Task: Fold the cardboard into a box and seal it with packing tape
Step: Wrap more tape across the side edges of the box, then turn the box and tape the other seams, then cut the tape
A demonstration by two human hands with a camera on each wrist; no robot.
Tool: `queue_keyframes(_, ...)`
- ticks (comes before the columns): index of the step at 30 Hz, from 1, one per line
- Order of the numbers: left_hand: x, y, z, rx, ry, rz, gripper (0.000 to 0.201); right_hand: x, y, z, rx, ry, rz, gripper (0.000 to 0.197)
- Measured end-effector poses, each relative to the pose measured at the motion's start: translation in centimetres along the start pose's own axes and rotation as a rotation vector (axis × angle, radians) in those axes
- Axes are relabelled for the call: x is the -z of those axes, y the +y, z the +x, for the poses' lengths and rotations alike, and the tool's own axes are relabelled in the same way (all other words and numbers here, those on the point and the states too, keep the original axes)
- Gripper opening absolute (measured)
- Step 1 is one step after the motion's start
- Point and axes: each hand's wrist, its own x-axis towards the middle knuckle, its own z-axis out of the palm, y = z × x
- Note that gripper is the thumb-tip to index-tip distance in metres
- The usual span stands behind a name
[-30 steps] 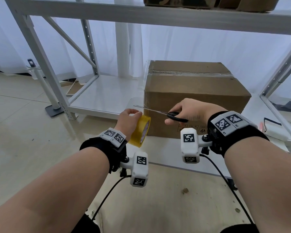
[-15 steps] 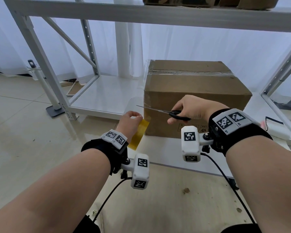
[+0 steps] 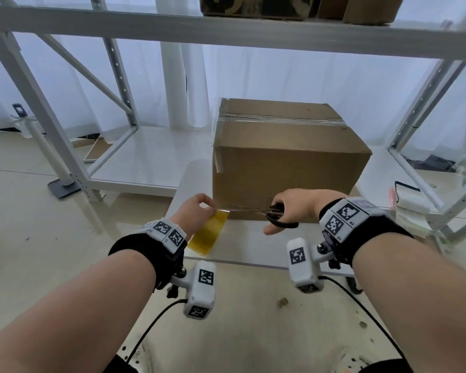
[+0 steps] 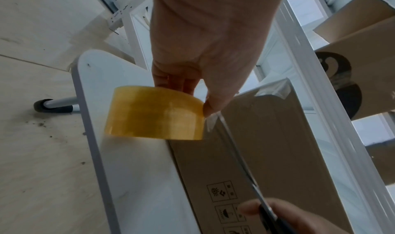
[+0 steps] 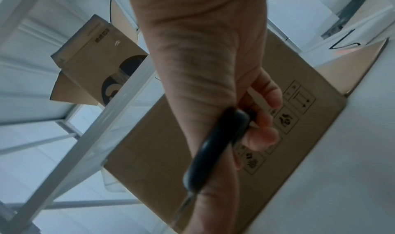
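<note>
Brown cardboard box (image 3: 288, 168), likely light and stiff; before it, left hand (image 3: 193, 215) grips yellow tape roll (image 3: 207, 235), right hand (image 3: 293, 211) grips black-handled scissors (image 3: 276, 218).

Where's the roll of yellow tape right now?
In the head view the tape roll is low and left of centre, held in the left hand just off the cardboard box's lower left corner, with the scissors pointing at it.

White table (image 3: 242, 246) on wheeled legs, closed cardboard box (image 3: 288, 162) standing on it
</note>
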Motion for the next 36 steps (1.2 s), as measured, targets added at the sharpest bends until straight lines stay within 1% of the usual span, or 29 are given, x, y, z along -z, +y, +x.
queue_keyframes(3,-0.8,0.4,-0.3,-0.059,-0.043,0.079,0.009,-0.8,1.7,-0.9,-0.029,0.002,0.036,0.067)
queue_keyframes(5,-1.6,0.9,-0.8,-0.132,-0.109,0.202,0.013,-1.1,3.4,-2.0,-0.071,0.023,0.078,0.060)
queue_keyframes(7,-2.8,1.6,-1.5,-0.245,-0.189,0.344,0.014,-1.4,5.6,-3.5,-0.150,0.016,0.087,0.052)
queue_keyframes(10,-5.8,3.4,-2.9,-0.396,-0.312,0.440,0.015,-2.4,10.0,-6.4,-0.344,-0.016,0.166,0.059)
queue_keyframes(12,-8.7,4.7,-3.8,-0.512,-0.397,0.473,0.018,-3.3,12.7,-8.2,-0.506,0.050,0.220,0.061)
queue_keyframes(14,-12.0,6.0,-4.5,-0.652,-0.474,0.552,0.019,-4.6,14.9,-9.5,-0.666,0.203,0.248,0.057)
queue_keyframes(16,-15.1,6.8,-4.6,-0.785,-0.545,0.668,0.022,-5.7,16.3,-10.0,-0.777,0.342,0.303,0.051)
queue_keyframes(17,-16.8,7.2,-4.5,-0.867,-0.566,0.725,0.024,-6.1,16.8,-10.0,-0.810,0.378,0.324,0.049)
queue_keyframes(18,-18.2,7.4,-4.3,-0.952,-0.559,0.776,0.026,-6.6,17.3,-10.0,-0.826,0.378,0.327,0.049)
queue_keyframes(20,-20.6,7.8,-3.6,-1.055,-0.497,0.866,0.031,-7.3,18.3,-9.5,-0.827,0.310,0.271,0.049)
queue_keyframes(22,-21.9,7.9,-2.8,-1.079,-0.403,0.895,0.032,-8.0,18.8,-8.6,-0.790,0.257,0.251,0.045)
queue_keyframes(25,-23.2,7.8,-1.8,-1.058,-0.315,0.927,0.032,-8.7,19.4,-7.1,-0.717,0.178,0.239,0.037)
queue_keyframes(27,-23.4,7.3,-1.4,-1.045,-0.323,0.926,0.028,-8.8,19.5,-6.1,-0.702,0.162,0.226,0.035)
queue_keyframes(29,-23.5,6.8,-1.3,-1.043,-0.363,0.906,0.027,-8.8,19.2,-5.2,-0.703,0.162,0.186,0.039)
queue_keyframes(31,-23.2,6.3,-1.1,-1.049,-0.403,0.911,0.034,-8.7,18.6,-4.3,-0.726,0.122,0.125,0.044)
queue_keyframes(32,-23.0,6.1,-0.9,-1.045,-0.400,0.916,0.038,-8.6,18.2,-4.0,-0.739,0.113,0.097,0.043)
queue_keyframes(35,-21.9,5.5,-0.4,-1.028,-0.376,0.908,0.044,-8.6,17.1,-3.4,-0.771,0.142,0.056,0.023)
queue_keyframes(36,-21.5,5.3,-0.2,-1.026,-0.367,0.903,0.044,-8.6,17.0,-3.3,-0.771,0.164,0.055,0.021)
